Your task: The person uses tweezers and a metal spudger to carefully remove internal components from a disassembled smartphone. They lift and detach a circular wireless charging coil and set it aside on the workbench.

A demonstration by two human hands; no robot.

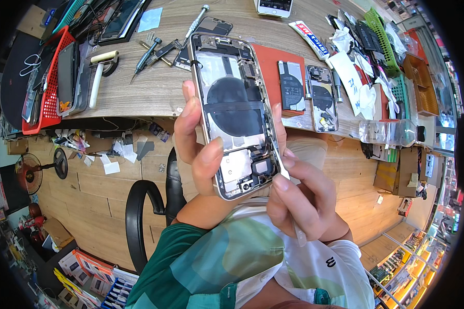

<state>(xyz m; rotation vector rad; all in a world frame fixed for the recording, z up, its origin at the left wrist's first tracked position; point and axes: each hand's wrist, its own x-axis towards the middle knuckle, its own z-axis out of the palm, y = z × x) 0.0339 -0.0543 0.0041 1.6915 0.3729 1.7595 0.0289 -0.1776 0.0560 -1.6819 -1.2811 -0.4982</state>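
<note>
My left hand [200, 136] is closed round an opened smartphone frame [237, 95], its thumb on the near left edge and other fingers behind it. The frame is tilted, with its inside facing up: a round black coil pad, flex cables, a silver plate and camera parts show. In my right hand [307, 193], pinched between thumb and fingers, is a slim pale spudger [284, 169]. Its tip lies against the frame's near right edge; its tail sticks out below the palm. Whether the tip goes inside the rim, I cannot tell.
Beyond the phone frame, an orange-red mat [267, 62] on the desk bears a phone battery [292, 85]. Another opened phone housing [322, 98] lies beside it. A screwdriver [147, 57], roller [99, 77], glue tube [309, 40], red basket [51, 85] and clear plastic box [384, 132] sit around.
</note>
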